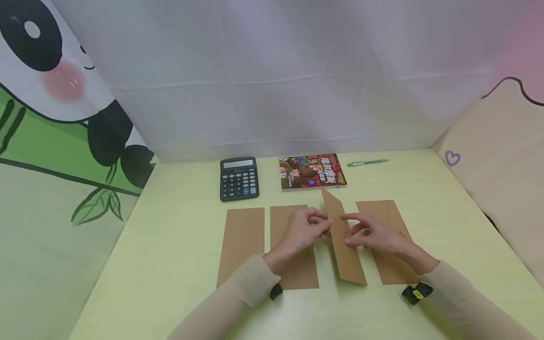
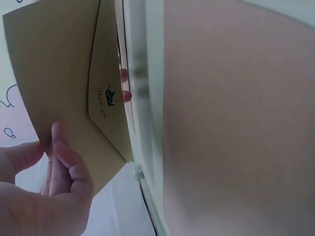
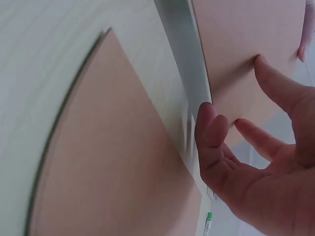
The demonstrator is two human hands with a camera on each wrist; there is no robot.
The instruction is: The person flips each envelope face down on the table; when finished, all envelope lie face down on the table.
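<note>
A brown paper envelope (image 1: 342, 241) stands tilted on its long side over the table. My left hand (image 1: 303, 229) pinches its left edge between thumb and fingers. In the left wrist view, the envelope (image 2: 54, 64) shows its pointed flap (image 2: 106, 88) with a small dark emblem and "Thank you" lettering. My right hand (image 1: 378, 234) is at the other face. Thumb and index fingertips touch that plain face in the right wrist view, while the other fingers (image 3: 209, 142) bend beside its lower edge. Another envelope (image 1: 393, 226) lies under the right hand, its flap side up.
Two brown envelopes lie plain side up on the left, one at the far left (image 1: 242, 241) and one (image 1: 299, 274) partly beneath my left arm. Behind them are a black calculator (image 1: 239, 179), a colourful book (image 1: 312, 172) and a green pen (image 1: 368, 162). White cloth (image 1: 276, 104) hangs at the back.
</note>
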